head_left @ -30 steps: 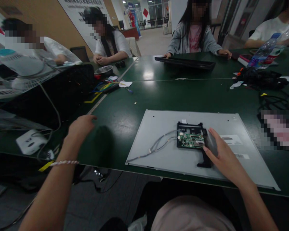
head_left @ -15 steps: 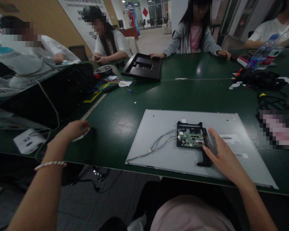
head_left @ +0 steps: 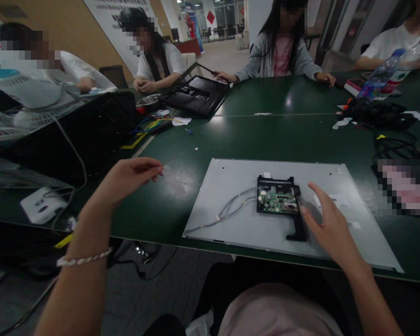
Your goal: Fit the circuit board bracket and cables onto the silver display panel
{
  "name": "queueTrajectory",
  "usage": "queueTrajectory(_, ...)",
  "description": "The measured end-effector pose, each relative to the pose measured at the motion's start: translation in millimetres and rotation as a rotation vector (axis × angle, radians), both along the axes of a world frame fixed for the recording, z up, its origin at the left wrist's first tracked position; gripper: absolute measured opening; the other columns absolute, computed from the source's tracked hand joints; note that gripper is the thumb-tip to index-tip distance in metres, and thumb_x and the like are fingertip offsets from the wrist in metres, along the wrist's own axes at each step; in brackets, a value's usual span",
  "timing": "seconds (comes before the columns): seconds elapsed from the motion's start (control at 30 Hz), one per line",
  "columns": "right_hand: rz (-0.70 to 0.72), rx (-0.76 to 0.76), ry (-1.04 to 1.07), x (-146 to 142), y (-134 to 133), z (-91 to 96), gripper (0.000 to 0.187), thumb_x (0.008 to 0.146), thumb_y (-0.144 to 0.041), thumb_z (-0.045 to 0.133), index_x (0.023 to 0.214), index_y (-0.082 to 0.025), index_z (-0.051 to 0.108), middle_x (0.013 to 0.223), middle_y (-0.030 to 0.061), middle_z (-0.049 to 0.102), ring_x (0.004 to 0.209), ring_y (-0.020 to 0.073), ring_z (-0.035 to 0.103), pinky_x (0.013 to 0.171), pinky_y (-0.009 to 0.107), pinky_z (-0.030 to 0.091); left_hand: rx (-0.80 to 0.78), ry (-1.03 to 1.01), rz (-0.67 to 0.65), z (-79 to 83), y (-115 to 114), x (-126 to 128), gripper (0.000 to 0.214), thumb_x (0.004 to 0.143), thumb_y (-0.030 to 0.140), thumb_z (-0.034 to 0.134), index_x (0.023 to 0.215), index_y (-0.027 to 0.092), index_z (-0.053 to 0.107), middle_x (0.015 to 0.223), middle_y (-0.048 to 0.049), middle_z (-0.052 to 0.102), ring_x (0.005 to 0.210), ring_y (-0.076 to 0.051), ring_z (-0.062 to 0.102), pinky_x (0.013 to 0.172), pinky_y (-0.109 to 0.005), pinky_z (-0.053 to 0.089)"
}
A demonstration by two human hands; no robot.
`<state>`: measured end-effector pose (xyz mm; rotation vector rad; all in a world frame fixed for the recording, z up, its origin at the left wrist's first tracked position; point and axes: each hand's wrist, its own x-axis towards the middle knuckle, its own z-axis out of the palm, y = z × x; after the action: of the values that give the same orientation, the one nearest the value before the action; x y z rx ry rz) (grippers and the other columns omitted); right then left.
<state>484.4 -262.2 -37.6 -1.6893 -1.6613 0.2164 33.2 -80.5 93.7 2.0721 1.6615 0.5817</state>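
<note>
A flat grey display panel lies back side up before me. On it sits a black bracket with a green circuit board in it. Thin grey cables run from the board to the panel's left corner. My right hand is over the panel just right of the bracket, thumb and fingers apart, holding nothing. Over the green table left of the panel, my left hand has its fingertips pinched together. What is between them, if anything, is too small to make out.
Across the table, a person's hand touches black frame parts. At left stand a dark case and a white box with a cable. Bottles, a black bundle and a blurred pink item lie right.
My left hand has moved right and forward, toward the panel. My right hand has shifted slightly right, away from the bracket. Across the table, the black frame parts have tilted and separated.
</note>
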Motion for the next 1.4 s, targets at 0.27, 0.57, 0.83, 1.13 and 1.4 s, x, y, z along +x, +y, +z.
queueTrajectory(0.27, 0.146, 0.095, -0.019, -30.8, -9.4, 18.7, 0.054, 0.098, -0.028, 0.044, 0.151, -0.03, 0.031, 0.151, 0.0077, 0.046, 0.142, 0.0254, 0.041, 0.117, 0.053, 0.035, -0.259, -0.133, -0.28, -44.4, -38.6, 98.4, 0.026, 0.079, 0.032, 0.059, 0.093, 0.016, 0.073, 0.072, -0.0053, 0.067, 0.068, -0.016, 0.061, 0.064, -0.026, 0.049)
queueTrajectory(0.57, 0.541, 0.013, -0.162, -85.4, -2.4, 30.7, 0.046, 0.092, -0.015, 0.05, 0.139, -0.018, 0.051, 0.148, 0.011, 0.05, 0.145, 0.0272, 0.035, 0.114, 0.052, 0.041, -0.299, -0.185, -0.327, -78.5, -42.8, 125.4, 0.021, 0.079, 0.026, 0.057, 0.087, 0.014, 0.072, 0.067, -0.0037, 0.066, 0.063, -0.014, 0.06, 0.06, -0.023, 0.047)
queueTrajectory(0.83, 0.58, 0.088, -0.313, -114.7, 16.0, 30.7, 0.04, 0.09, -0.007, 0.053, 0.126, -0.021, 0.062, 0.141, 0.0083, 0.058, 0.135, 0.0293, 0.046, 0.111, 0.053, 0.043, -0.252, -0.191, -0.317, -86.3, -52.2, 121.7, 0.024, 0.086, 0.036, 0.057, 0.09, 0.014, 0.067, 0.076, -0.0051, 0.07, 0.067, -0.014, 0.064, 0.064, -0.024, 0.05)
queueTrajectory(1.13, 0.561, 0.147, -0.285, -124.9, 30.9, 9.0, 0.021, 0.092, -0.011, 0.059, 0.106, -0.021, 0.07, 0.113, 0.0049, 0.074, 0.115, 0.0229, 0.062, 0.106, 0.043, 0.046, -0.081, -0.088, -0.235, -87.9, -91.6, 115.1, 0.035, 0.084, 0.03, 0.062, 0.117, 0.019, 0.055, 0.093, -0.0044, 0.07, 0.084, -0.018, 0.067, 0.077, -0.03, 0.052)
queueTrajectory(1.4, 0.456, 0.195, -0.208, -124.6, 29.2, 11.0, 0.024, 0.096, -0.012, 0.051, 0.109, -0.018, 0.071, 0.114, 0.0055, 0.074, 0.113, 0.0211, 0.064, 0.105, 0.039, 0.048, 0.044, -0.02, -0.134, -104.5, -116.4, 122.5, 0.049, 0.083, 0.018, 0.057, 0.13, 0.023, 0.046, 0.093, -0.0036, 0.066, 0.087, -0.021, 0.066, 0.085, -0.037, 0.052)
